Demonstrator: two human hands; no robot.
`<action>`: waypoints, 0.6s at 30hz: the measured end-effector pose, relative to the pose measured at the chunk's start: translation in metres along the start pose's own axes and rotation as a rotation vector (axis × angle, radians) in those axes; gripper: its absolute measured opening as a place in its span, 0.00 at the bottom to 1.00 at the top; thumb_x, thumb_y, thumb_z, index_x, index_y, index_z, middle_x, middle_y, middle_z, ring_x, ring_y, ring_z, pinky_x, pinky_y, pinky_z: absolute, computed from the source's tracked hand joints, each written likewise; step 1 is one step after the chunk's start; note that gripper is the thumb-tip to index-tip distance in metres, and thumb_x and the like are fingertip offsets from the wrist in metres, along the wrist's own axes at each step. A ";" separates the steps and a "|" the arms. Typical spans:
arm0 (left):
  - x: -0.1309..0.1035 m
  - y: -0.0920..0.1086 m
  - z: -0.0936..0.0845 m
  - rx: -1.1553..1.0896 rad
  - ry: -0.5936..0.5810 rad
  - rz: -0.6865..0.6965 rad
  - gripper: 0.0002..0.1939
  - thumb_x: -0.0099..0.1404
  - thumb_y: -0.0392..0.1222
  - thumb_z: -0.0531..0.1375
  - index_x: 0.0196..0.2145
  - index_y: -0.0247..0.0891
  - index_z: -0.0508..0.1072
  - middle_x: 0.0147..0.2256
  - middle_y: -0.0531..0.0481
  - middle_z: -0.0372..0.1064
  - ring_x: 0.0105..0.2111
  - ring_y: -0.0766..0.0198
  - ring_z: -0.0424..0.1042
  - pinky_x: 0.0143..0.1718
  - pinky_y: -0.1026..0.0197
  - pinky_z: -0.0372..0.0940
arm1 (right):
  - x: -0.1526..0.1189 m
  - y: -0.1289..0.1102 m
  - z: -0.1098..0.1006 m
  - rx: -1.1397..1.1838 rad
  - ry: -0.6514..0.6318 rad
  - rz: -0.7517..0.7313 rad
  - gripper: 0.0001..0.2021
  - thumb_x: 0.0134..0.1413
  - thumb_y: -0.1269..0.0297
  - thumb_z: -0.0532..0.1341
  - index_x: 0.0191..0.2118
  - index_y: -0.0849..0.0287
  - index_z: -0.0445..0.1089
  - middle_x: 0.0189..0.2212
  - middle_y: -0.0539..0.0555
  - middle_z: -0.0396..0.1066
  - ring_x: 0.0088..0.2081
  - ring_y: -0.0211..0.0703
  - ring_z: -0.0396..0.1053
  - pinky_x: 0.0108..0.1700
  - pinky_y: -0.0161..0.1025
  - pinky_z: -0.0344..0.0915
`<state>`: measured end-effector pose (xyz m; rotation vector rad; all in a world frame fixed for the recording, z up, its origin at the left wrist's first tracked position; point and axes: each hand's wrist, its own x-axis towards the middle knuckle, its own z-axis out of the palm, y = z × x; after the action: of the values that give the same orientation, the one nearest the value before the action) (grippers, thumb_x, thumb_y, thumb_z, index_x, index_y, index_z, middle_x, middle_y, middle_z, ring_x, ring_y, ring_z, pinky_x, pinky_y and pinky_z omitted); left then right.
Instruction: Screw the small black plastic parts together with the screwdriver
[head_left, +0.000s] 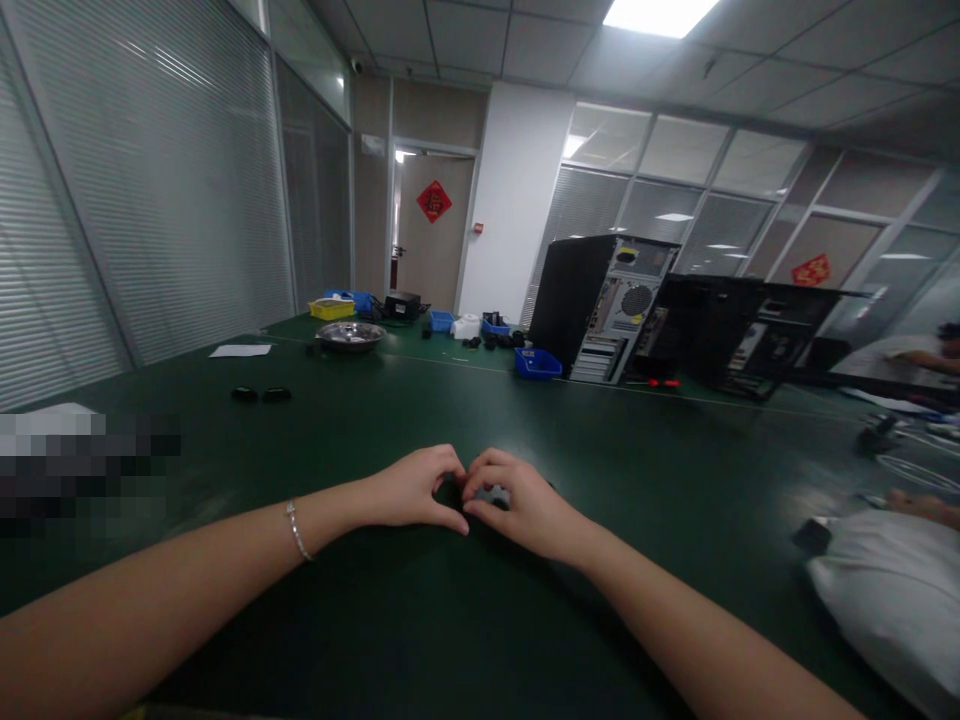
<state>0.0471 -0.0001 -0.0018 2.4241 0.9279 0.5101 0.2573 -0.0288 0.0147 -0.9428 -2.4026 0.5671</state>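
Observation:
Over the green tabletop (360,600), my left hand (420,488) curves inward with its thumb held apart from its fingers. Its fingertips meet or nearly meet those of my right hand (525,505). The right fingers and thumb are bent together in a pinch. Something small, dark and greyish shows inside the curl of the right hand, mostly hidden, and its kind cannot be made out. The gap inside my left hand looks dark, and nothing clear shows in it. Two small black oval pieces (260,394) lie farther off to the left.
A metal bowl (350,337), a yellow bin (332,310) and a white paper (240,351) stand back left. Ahead right are a blue bin (538,363) and a black computer tower (600,310). At the right, a person's white sleeve (892,570) rests near cables.

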 end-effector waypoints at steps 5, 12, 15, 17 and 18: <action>-0.001 0.003 -0.002 0.033 -0.022 0.016 0.24 0.52 0.57 0.67 0.39 0.38 0.71 0.38 0.49 0.62 0.33 0.63 0.62 0.30 0.65 0.58 | 0.000 -0.004 -0.004 -0.009 0.003 -0.044 0.04 0.57 0.67 0.61 0.36 0.56 0.74 0.40 0.53 0.68 0.41 0.43 0.67 0.44 0.39 0.65; 0.000 -0.041 -0.039 0.232 0.152 -0.162 0.23 0.57 0.55 0.61 0.46 0.38 0.71 0.44 0.46 0.64 0.38 0.59 0.67 0.38 0.61 0.64 | 0.001 -0.004 -0.011 0.014 0.062 -0.045 0.07 0.60 0.66 0.57 0.37 0.58 0.73 0.39 0.55 0.68 0.41 0.42 0.67 0.43 0.39 0.65; -0.011 -0.082 -0.074 0.420 0.253 -0.378 0.24 0.58 0.54 0.58 0.48 0.38 0.70 0.47 0.42 0.64 0.46 0.51 0.65 0.47 0.55 0.61 | 0.000 0.001 -0.013 -0.051 0.054 -0.026 0.08 0.61 0.65 0.56 0.37 0.58 0.73 0.40 0.55 0.68 0.41 0.44 0.67 0.45 0.41 0.63; -0.022 -0.108 -0.096 0.494 0.292 -0.493 0.25 0.58 0.54 0.57 0.49 0.37 0.70 0.48 0.39 0.64 0.49 0.45 0.62 0.50 0.48 0.58 | 0.000 0.007 -0.014 -0.138 0.057 0.004 0.08 0.61 0.64 0.56 0.38 0.57 0.73 0.41 0.55 0.69 0.43 0.45 0.66 0.47 0.45 0.61; -0.028 -0.119 -0.106 0.525 0.301 -0.550 0.26 0.56 0.54 0.57 0.48 0.38 0.71 0.48 0.38 0.63 0.50 0.42 0.61 0.50 0.45 0.57 | 0.000 0.010 -0.016 -0.185 0.060 0.021 0.08 0.61 0.63 0.56 0.38 0.56 0.73 0.41 0.55 0.69 0.43 0.46 0.66 0.47 0.47 0.60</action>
<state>-0.0863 0.0902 0.0119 2.3881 1.9903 0.4694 0.2718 -0.0189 0.0215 -1.0474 -2.4240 0.3229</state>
